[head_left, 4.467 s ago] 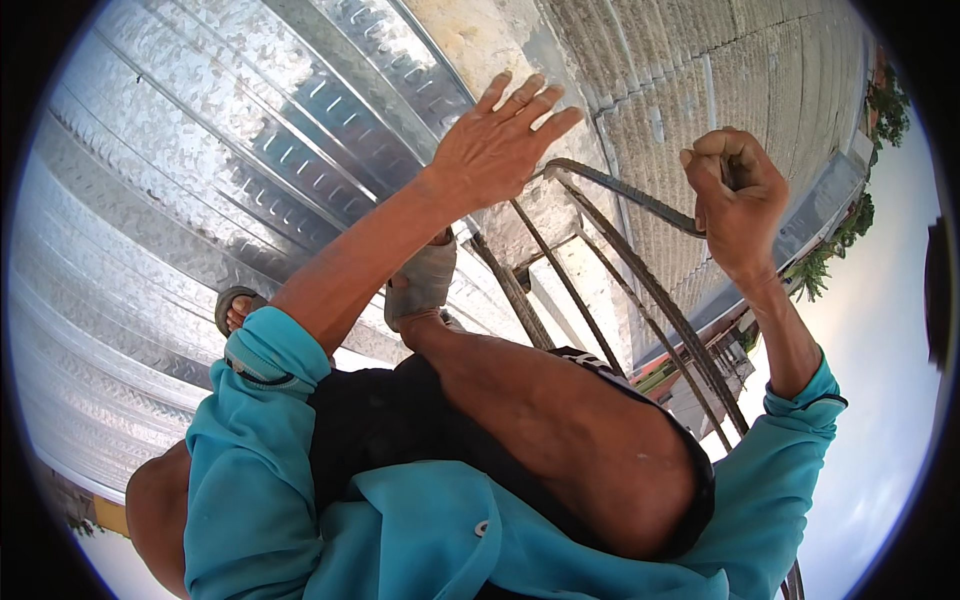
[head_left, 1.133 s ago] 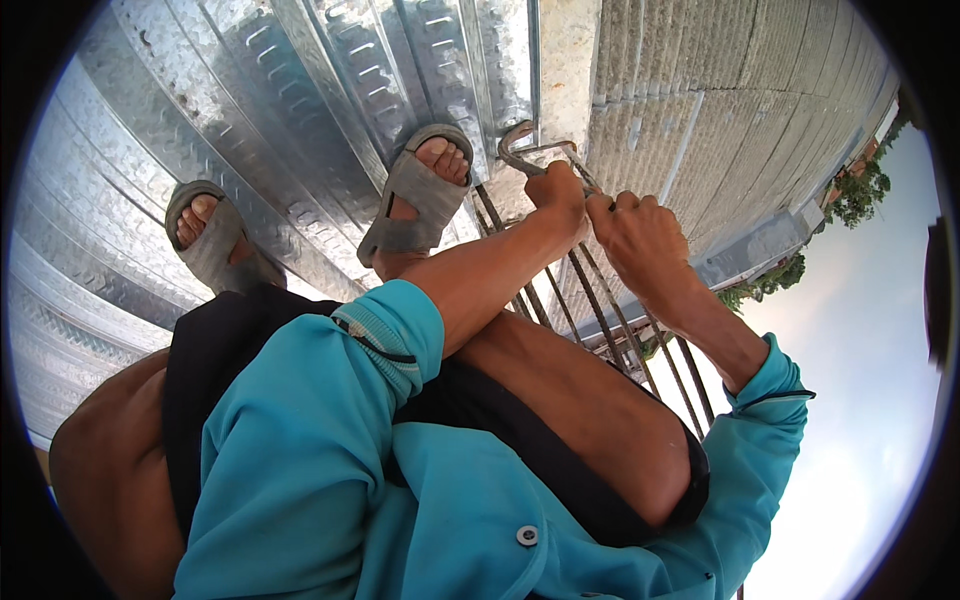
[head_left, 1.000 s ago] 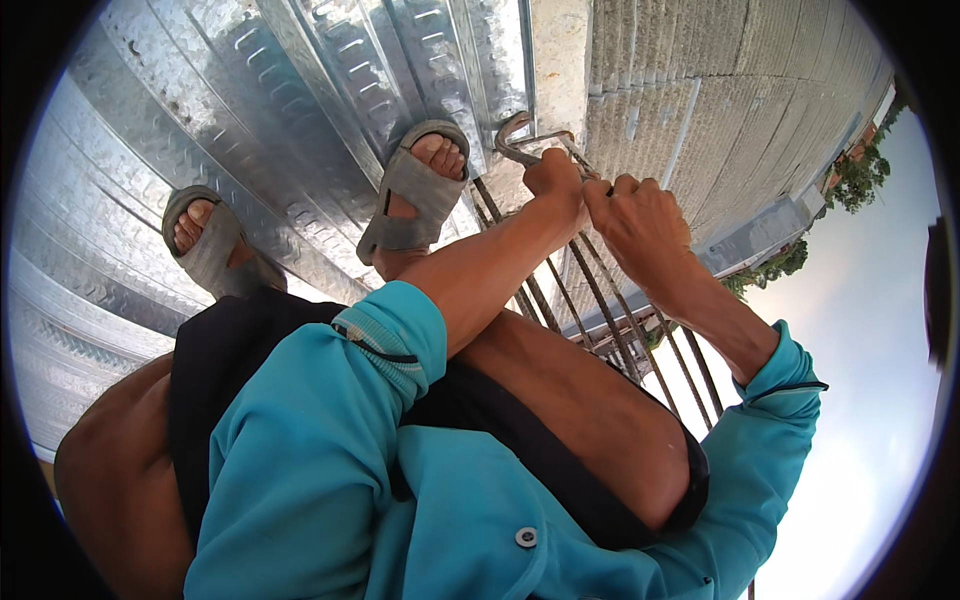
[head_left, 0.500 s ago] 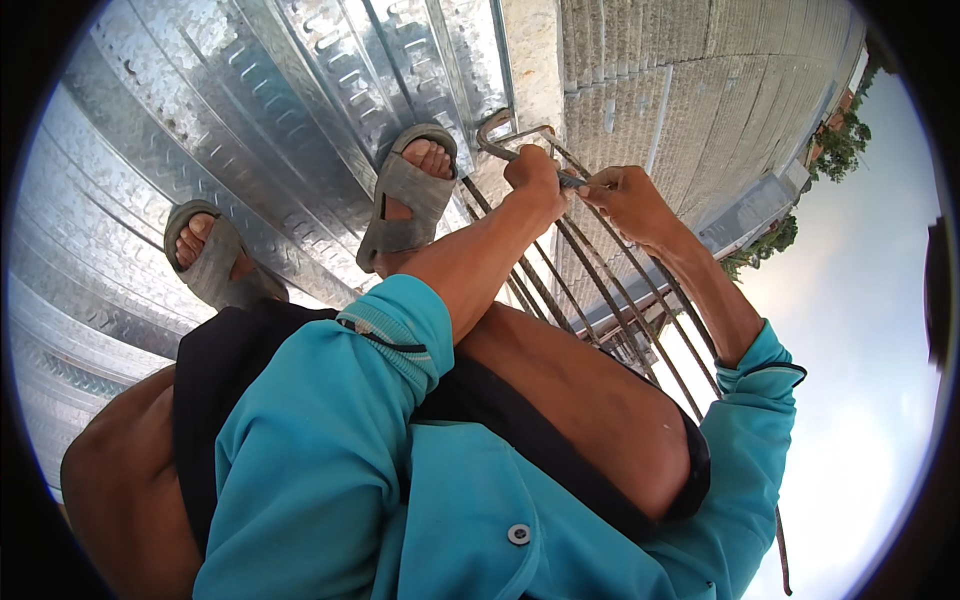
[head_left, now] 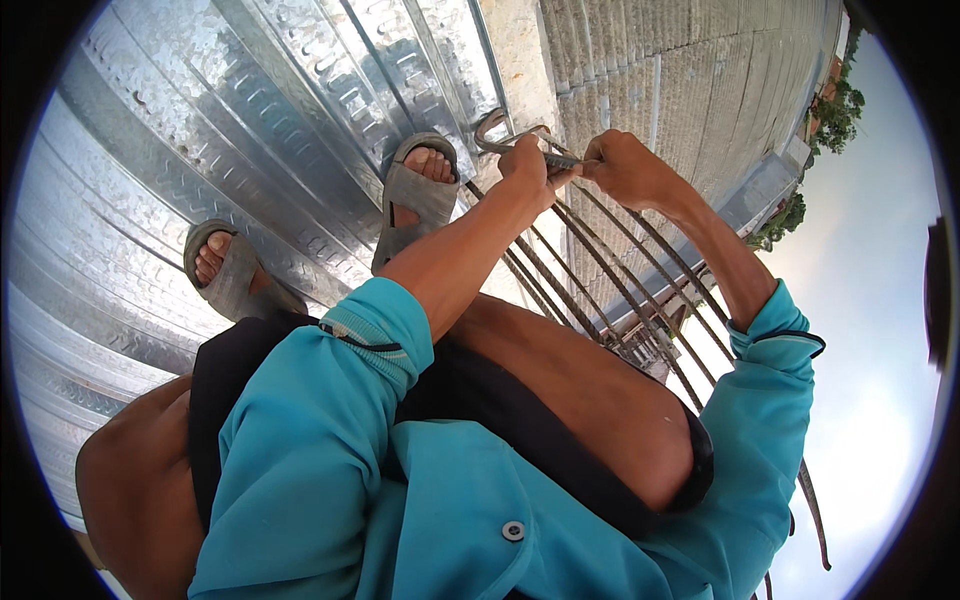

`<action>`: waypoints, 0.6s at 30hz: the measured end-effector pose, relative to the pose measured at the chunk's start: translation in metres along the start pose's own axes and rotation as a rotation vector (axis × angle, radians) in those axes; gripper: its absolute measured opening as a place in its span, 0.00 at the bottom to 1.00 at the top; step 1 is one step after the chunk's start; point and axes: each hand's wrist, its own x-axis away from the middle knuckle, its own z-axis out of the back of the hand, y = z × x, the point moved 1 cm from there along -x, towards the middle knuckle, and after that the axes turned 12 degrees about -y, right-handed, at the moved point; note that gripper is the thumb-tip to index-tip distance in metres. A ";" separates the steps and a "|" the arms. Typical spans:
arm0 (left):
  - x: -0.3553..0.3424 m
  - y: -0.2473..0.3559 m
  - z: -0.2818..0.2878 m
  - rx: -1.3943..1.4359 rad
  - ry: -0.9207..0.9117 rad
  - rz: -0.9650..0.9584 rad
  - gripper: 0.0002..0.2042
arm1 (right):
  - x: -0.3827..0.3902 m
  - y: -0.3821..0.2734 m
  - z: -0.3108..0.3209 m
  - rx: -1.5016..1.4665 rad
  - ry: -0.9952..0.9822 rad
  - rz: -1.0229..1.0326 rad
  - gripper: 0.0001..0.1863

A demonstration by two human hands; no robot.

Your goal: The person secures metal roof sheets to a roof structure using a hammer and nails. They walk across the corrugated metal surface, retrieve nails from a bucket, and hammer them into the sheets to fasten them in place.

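Note:
My left hand (head_left: 527,170) is closed around a hooked steel bar (head_left: 488,132), whose bent end sticks out beyond the fingers. A short dark length of the bar shows between my two hands. Against that length, my right hand (head_left: 630,170) is closed with its knuckles up. Its fingertips are pinched together, and whatever lies in them is too small or hidden to name. Several long ribbed reinforcing bars (head_left: 640,290) run from beneath my hands down toward the lower right, passing beside my bent knee.
Ribbed galvanized metal decking (head_left: 290,130) lies under my sandalled feet (head_left: 415,190). A pale concrete strip (head_left: 522,60) borders it, with a rough grey corrugated surface (head_left: 680,80) beyond. Trees (head_left: 838,110) and open sky are at the right.
My right hand has turned over and curled tighter, its knuckles now upward. My left hand has shifted slightly left and still grips the bar. The whole view has tilted a little.

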 end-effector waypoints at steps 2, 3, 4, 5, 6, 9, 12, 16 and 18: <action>0.004 0.003 0.006 -0.153 -0.050 -0.013 0.13 | 0.003 0.007 -0.010 0.145 -0.075 0.009 0.19; 0.006 0.000 0.005 -0.231 -0.081 -0.031 0.16 | 0.009 0.011 -0.011 0.043 -0.132 -0.006 0.19; 0.006 -0.004 0.001 -0.312 -0.150 -0.032 0.16 | 0.013 0.021 -0.012 -0.091 -0.153 0.010 0.20; 0.007 -0.004 -0.004 -0.393 -0.217 -0.040 0.17 | 0.016 0.036 -0.011 -0.223 -0.173 0.035 0.20; 0.014 -0.003 -0.014 -0.493 -0.284 -0.045 0.17 | 0.017 0.049 -0.009 -0.371 -0.184 0.062 0.21; 0.012 0.003 -0.056 -0.912 -0.398 -0.278 0.18 | 0.013 0.070 0.015 -0.431 -0.152 0.130 0.25; -0.009 0.021 -0.097 -1.170 -0.558 -0.486 0.22 | 0.004 0.089 0.058 -0.223 0.046 0.217 0.25; -0.004 0.050 -0.130 -1.543 -0.733 -0.610 0.19 | 0.023 0.108 0.111 0.361 0.762 0.182 0.24; -0.012 0.051 -0.136 -1.757 -0.697 -0.715 0.21 | 0.048 0.084 0.131 0.742 1.232 0.496 0.27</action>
